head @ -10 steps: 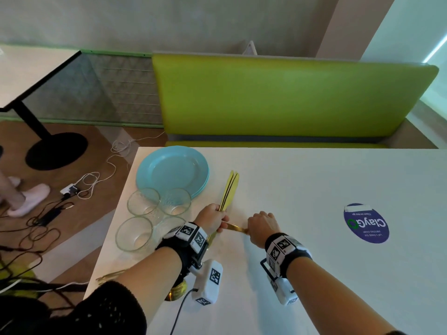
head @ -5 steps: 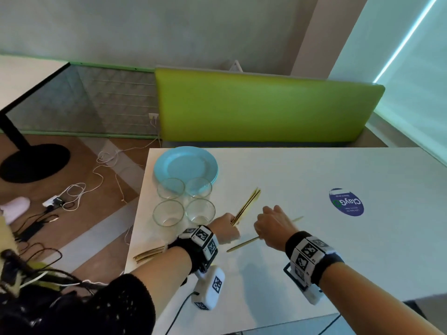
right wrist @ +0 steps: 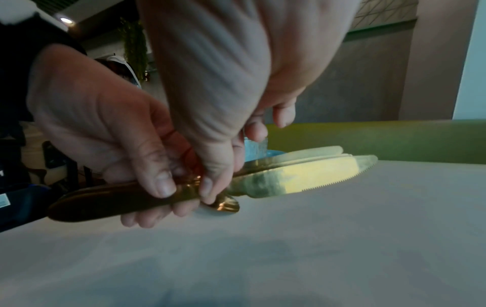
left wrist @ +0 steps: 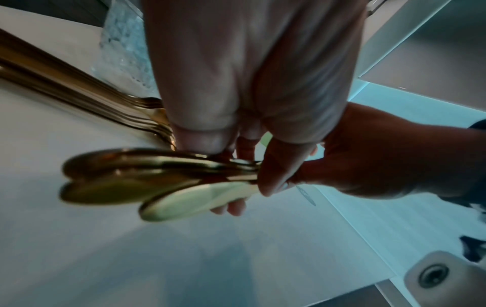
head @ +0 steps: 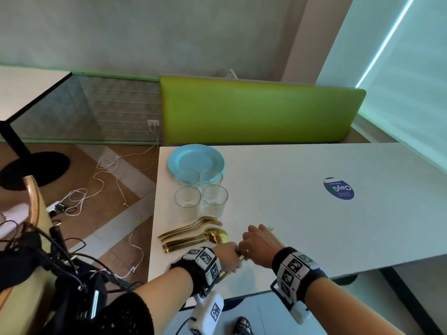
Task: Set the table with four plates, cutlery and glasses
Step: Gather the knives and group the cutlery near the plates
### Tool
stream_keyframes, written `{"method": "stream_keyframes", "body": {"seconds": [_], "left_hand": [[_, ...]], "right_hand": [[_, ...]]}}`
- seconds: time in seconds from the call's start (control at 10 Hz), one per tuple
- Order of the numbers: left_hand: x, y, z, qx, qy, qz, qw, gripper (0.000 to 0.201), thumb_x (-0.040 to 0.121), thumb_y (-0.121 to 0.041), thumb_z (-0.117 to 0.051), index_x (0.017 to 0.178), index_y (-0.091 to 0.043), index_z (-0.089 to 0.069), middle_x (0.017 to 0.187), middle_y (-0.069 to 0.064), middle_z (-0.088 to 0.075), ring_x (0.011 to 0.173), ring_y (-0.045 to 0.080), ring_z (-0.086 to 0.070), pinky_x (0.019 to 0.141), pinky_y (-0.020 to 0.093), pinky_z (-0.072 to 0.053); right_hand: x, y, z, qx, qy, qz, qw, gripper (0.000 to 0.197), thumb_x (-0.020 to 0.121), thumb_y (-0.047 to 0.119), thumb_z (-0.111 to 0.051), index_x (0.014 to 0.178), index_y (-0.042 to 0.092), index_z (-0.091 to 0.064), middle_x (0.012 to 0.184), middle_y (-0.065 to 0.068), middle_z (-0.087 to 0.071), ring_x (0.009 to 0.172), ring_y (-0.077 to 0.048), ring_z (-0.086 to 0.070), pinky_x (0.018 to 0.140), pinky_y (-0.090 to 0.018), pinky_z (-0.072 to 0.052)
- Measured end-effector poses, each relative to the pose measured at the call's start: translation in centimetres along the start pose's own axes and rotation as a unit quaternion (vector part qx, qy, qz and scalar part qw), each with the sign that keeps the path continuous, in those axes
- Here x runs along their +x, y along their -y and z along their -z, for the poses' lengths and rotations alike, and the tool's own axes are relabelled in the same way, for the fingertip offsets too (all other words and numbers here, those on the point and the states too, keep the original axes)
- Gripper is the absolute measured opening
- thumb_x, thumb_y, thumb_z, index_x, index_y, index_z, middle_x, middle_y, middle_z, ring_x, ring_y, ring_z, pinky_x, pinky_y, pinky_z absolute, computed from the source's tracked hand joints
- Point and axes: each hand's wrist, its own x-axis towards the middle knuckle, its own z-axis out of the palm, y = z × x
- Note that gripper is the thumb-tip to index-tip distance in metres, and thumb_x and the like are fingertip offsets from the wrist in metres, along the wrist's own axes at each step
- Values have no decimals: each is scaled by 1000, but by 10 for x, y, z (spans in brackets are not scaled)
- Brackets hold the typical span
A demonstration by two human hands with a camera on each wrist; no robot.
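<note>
Several gold knives (right wrist: 315,174) are bundled together just above the white table (head: 314,226). My left hand (head: 228,258) grips their handles (left wrist: 147,178). Right beside it, my right hand (head: 254,245) pinches the same bundle with thumb and fingers (right wrist: 210,187) where handles meet blades. The serrated blades point away over the table. A stack of light blue plates (head: 196,159) lies at the table's far left corner, with several glasses (head: 188,198) in front of it. Gold forks (head: 193,226) and spoons (head: 196,239) lie left of my hands.
A green bench back (head: 261,112) runs behind the table. A round blue sticker (head: 338,189) marks the tabletop to the right. White cables (head: 108,180) trail over the floor on the left, beside another table's black base (head: 33,168). A chair back (head: 33,197) stands near left.
My right hand, which held one knife out apart from the rest, has come back against my left hand on the bundle. Both hands now sit nearer the front edge beside the forks and spoons.
</note>
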Motion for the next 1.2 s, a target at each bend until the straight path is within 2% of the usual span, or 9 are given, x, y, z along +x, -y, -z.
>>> {"method": "stream_keyframes", "body": {"seconds": [0.1,0.2,0.3,0.4,0.5,0.6,0.7,0.9,1.2], "left_hand": [[-10,10,-5,-64,46,21,997,29,92,2,-37,69,-16,-41,65,2,-40,56,12,-39,52,18,-33],[-17,21,-7,-79,19,26,996,19,88,1,-39,81,-14,-48,71,0,-48,58,10,-46,53,18,-37],[-22,28,-8,-55,-12,30,998,17,92,-1,-37,88,-13,-48,73,0,-51,61,12,-50,52,18,-39],[-27,35,0,22,-66,53,996,23,95,-4,-39,106,-6,-59,105,12,-64,101,25,-62,80,29,-50],[-31,54,4,111,-147,23,983,49,96,-4,-39,144,-13,-36,145,11,-42,132,25,-44,106,26,-35],[-28,75,8,134,-168,27,976,54,93,-1,-38,142,-23,-39,136,13,-52,122,28,-53,100,30,-43],[-30,88,8,151,-172,45,972,45,91,-1,-39,132,-13,-53,132,11,-56,121,26,-54,99,28,-43],[-32,104,9,151,-166,61,972,42,96,-3,-34,135,-8,-47,140,11,-47,128,25,-47,98,23,-36],[-31,109,5,224,-219,68,947,35,98,-8,-34,128,1,-50,135,20,-49,124,32,-49,101,36,-40]], "right_hand": [[-3,17,0,25,-9,-7,1000,15,56,30,-84,64,29,-70,58,8,-64,64,-15,-62,53,-27,-44],[-3,29,6,78,1,-33,996,13,84,25,-61,90,20,-72,87,-1,-70,92,-24,-60,75,-35,-43],[0,37,6,113,22,-60,991,26,95,26,-45,106,16,-67,109,-6,-65,109,-24,-50,91,-34,-36],[1,36,4,143,24,-93,985,23,93,28,-49,105,19,-66,111,-4,-64,111,-22,-51,94,-32,-36],[-3,27,1,166,22,-119,979,21,92,30,-52,103,19,-65,111,-2,-65,111,-20,-51,93,-30,-38],[-11,17,-2,179,16,-147,973,20,91,30,-53,103,19,-66,111,-2,-65,112,-20,-51,92,-28,-38],[-19,10,-6,192,13,-176,965,19,91,29,-54,102,19,-66,110,-2,-64,113,-19,-50,92,-27,-39],[-25,7,-9,208,10,-204,956,18,90,27,-56,100,16,-66,110,-3,-63,114,-19,-49,91,-28,-41],[-19,15,-7,205,12,-208,956,19,92,27,-54,102,16,-66,112,-3,-61,115,-19,-48,90,-27,-41]]}}
